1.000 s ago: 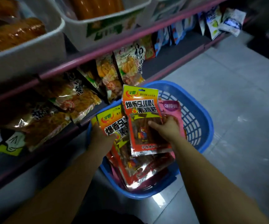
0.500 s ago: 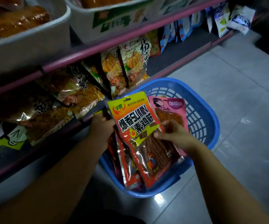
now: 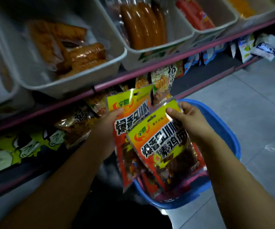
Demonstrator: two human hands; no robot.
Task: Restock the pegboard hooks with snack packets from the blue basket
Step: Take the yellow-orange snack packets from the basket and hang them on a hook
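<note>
Early stage: left hand [image 3: 107,128] grips one packet [image 3: 130,116], right hand [image 3: 185,119] pinches another [image 3: 165,146] above the blue basket [image 3: 224,129]; neither hung, more packets remain inside.

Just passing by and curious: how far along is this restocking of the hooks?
Early to middling, I would guess. Done: other snack bags already hang under the pink shelf rail. In hand: the left hand grips one yellow-and-orange packet, the right hand pinches a second packet; neither is hung yet. Left: more packets lie in the blue basket.
</note>
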